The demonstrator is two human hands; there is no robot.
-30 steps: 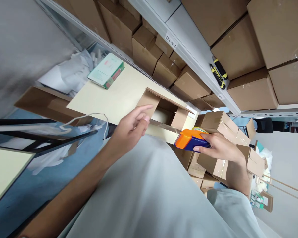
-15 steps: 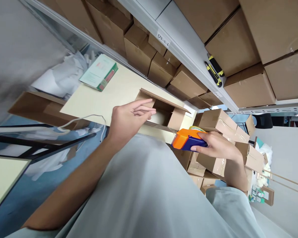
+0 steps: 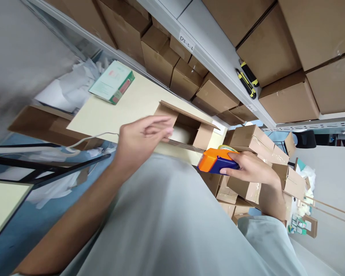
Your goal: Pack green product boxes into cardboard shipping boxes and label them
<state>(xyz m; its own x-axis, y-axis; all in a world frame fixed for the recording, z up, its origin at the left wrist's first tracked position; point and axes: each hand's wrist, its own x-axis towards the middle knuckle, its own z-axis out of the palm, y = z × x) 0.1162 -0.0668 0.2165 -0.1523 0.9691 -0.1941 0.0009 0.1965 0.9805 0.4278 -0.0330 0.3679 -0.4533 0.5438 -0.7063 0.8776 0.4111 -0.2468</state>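
An orange and dark-blue tape dispenser (image 3: pixel 217 160) with a yellowish roll is gripped in my right hand (image 3: pixel 251 166), just to the right of an open cardboard box (image 3: pixel 204 136). The box lies on the cream table (image 3: pixel 143 92) with its flaps spread, and its inside is partly visible. My left hand (image 3: pixel 145 136) is beside the left end of the box, fingers stretched out and slightly blurred, with nothing in them. It overlaps the near left flap in view; whether it touches the cardboard I cannot tell.
A green-and-white carton (image 3: pixel 110 82) lies on the table's left part. Brown boxes (image 3: pixel 186 74) line the shelf behind, and two yellow-black utility knives (image 3: pixel 247 82) rest on the upper shelf. Stacked cartons (image 3: pixel 244 138) stand at right. A white cable (image 3: pixel 94 136) hangs at left.
My left hand has shifted left, away from the box opening. My right hand still holds the tape dispenser in nearly the same place.
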